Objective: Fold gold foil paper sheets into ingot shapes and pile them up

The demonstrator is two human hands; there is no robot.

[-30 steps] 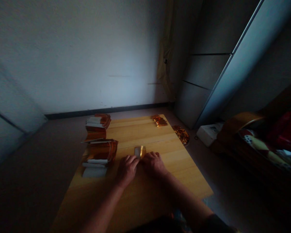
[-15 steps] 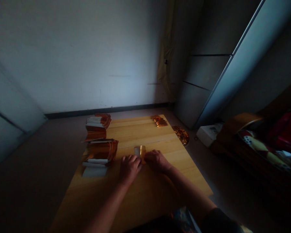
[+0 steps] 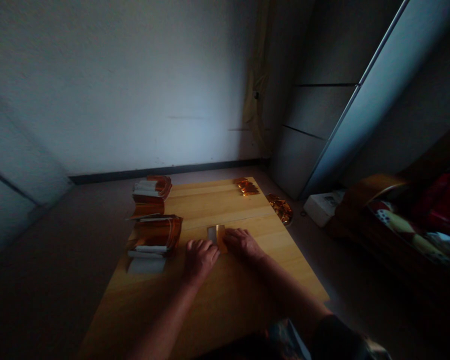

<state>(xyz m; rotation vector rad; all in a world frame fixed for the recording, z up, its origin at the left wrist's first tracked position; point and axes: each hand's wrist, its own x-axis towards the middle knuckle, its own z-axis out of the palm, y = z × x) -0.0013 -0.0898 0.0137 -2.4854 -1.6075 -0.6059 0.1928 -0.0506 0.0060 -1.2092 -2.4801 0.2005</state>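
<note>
A small sheet of gold foil paper [image 3: 220, 235] lies on the wooden table, one strip showing shiny gold and the strip beside it pale grey, as if partly folded over. My left hand [image 3: 201, 255] has its fingers curled and presses the sheet's lower left part. From the right, my right hand [image 3: 243, 243] closes its fingers at the gold edge; its fingertips are partly hidden. To the left of my hands stand two stacks of copper-coloured foil sheets, a nearer stack [image 3: 155, 232] and a farther stack [image 3: 150, 205]. A pale sheet [image 3: 146, 265] sticks out under the nearer stack.
Folded shiny foil pieces [image 3: 246, 187] lie at the table's [image 3: 262, 275] far right corner. More foil pieces [image 3: 281, 209] sit in a heap beyond the right edge, lower down. A white box [image 3: 320, 207] and a wooden-armed seat [image 3: 382, 187] stand to the right.
My right hand has shifted slightly along the gold edge and its fingers lie a little flatter. The left hand has hardly moved; the foil paper stays in place.
</note>
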